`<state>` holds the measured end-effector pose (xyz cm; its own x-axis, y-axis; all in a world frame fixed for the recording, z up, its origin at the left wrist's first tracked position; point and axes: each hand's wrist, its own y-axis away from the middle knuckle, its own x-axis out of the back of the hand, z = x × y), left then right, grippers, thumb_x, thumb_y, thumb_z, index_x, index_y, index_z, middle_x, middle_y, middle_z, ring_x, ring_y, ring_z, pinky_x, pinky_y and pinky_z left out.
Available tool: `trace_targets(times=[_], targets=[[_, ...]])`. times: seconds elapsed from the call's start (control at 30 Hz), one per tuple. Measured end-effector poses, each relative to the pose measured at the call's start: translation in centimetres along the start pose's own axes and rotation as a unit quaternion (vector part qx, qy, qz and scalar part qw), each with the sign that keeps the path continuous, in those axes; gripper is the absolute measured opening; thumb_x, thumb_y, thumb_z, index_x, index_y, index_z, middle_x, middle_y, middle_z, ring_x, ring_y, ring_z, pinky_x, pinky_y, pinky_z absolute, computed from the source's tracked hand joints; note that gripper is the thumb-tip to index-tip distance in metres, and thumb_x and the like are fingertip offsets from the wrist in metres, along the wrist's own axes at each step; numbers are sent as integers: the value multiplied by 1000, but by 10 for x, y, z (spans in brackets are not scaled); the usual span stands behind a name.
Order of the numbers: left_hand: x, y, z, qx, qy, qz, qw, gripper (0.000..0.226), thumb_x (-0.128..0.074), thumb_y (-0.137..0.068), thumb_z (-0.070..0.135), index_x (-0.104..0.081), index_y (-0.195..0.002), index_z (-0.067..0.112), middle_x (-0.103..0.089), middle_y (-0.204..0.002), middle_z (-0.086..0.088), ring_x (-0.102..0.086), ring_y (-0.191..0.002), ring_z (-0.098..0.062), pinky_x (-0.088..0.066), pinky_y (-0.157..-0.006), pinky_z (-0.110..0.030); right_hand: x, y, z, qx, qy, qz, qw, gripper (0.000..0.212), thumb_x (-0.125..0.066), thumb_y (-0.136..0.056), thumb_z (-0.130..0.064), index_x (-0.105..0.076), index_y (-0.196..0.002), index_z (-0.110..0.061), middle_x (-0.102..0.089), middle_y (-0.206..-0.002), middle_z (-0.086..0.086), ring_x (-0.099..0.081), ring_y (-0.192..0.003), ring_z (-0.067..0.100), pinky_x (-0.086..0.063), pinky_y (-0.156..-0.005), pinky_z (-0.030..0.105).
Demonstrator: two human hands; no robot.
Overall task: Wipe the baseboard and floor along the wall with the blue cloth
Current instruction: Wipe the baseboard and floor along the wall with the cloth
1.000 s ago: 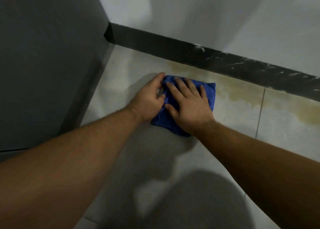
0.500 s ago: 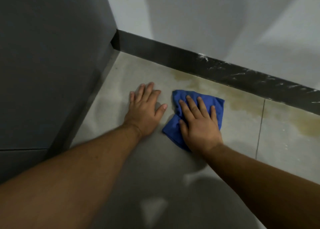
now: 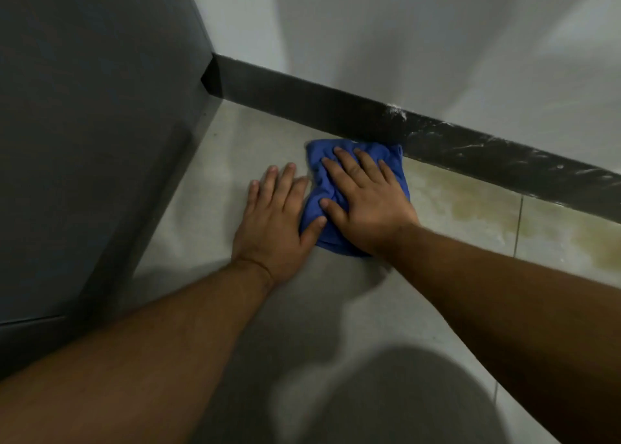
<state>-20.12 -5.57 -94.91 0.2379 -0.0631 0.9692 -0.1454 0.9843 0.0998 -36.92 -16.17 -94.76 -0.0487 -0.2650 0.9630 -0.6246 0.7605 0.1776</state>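
The right hand (image 3: 366, 205) is lying palm down on the blue cloth (image 3: 386, 156), fingers spread and stretched toward the wall, pressing the cloth flat against the floor (image 3: 215, 181) rather than gripping it; the right forearm is reaching in from the lower right. The left hand (image 3: 274, 222) is resting flat on the bare floor just beside the cloth, fingers extended and only slightly parted, holding nothing, its thumb lying along the cloth's left edge; the left forearm is coming in from the lower left. The cloth is sitting crumpled on the floor with its far edge touching the bottom of the dark baseboard (image 3: 302, 97), close to the corner where a dark grey panel (image 3: 94, 134) is meeting the wall. A yellowish stain (image 3: 470, 205) is showing on the tile to the right of the cloth, and white scuff marks (image 3: 396, 112) are speckling the baseboard above it. Compared with half a second ago, the cloth and right hand are now lying up against the baseboard instead of short of it; the left hand is now touching the cloth's edge where a gap was showing
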Motion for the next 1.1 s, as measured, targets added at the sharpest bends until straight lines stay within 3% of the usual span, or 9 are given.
trace_targets(times=[0.23, 0.37, 0.5, 0.63, 0.9, 1.0, 1.1], targets=[[1, -9, 19, 48, 75, 50, 995, 74, -43, -85, 60, -45, -144, 16, -31, -164, -11, -18, -156, -32, -13, -126, -57, -8, 47, -8, -130, -23, 31, 991, 64, -26, -101, -59, -17, -160, -35, -17, -170, -4, -13, -156, 24, -2, -122, 44], [-2, -10, 23, 47, 62, 69, 995, 73, -32, -93, 68, -45, -145, 17, -34, -163, -11, -20, -156, -32, -17, -126, -57, -5, 44, -18, -78, -16, 0, 997, 60, -26, -102, -51, -21, -159, -34, -20, -170, -4, -11, -157, 26, -1, -124, 49], [-2, -11, 25, 53, 51, 52, 996, 85, -19, -96, 72, -34, -156, 14, -29, -167, -11, -15, -158, -31, -14, -127, -56, 6, 1, -10, 4, -3, -39, 999, 66, -17, -99, -55, -8, -162, -35, -5, -172, -8, -2, -158, 24, 4, -125, 50], [-3, -11, 26, 40, 16, 42, 998, 89, -12, -95, 76, -33, -156, 15, -25, -169, -11, -13, -158, -32, -13, -127, -57, 9, -16, 8, -14, 15, -39, 999, 68, -16, -101, -60, 0, -162, -36, 1, -172, -8, 0, -158, 22, 2, -124, 43], [-4, -8, 22, 12, 17, 59, 998, 91, -13, -94, 77, -39, -154, 14, -27, -168, -14, -15, -157, -35, -13, -127, -57, 4, 39, 21, -156, -17, 51, 986, 62, -34, -99, -45, -29, -158, -25, -29, -167, 2, -28, -150, 30, -26, -123, 51], [-2, -9, 26, 12, -2, 48, 999, 90, -10, -95, 76, -35, -156, 15, -23, -169, -13, -12, -158, -35, -13, -127, -57, 1, 58, 18, -135, -45, 35, 989, 58, -38, -100, -37, -31, -156, -27, -29, -167, 1, -26, -150, 31, -23, -124, 55], [-2, -9, 28, 16, -18, 35, 999, 91, -6, -95, 75, -30, -158, 15, -19, -170, -14, -9, -159, -35, -14, -126, -58, 5, 48, 13, -69, -35, 7, 997, 59, -31, -101, -41, -27, -159, -28, -24, -169, -1, -18, -155, 31, -10, -127, 54]])
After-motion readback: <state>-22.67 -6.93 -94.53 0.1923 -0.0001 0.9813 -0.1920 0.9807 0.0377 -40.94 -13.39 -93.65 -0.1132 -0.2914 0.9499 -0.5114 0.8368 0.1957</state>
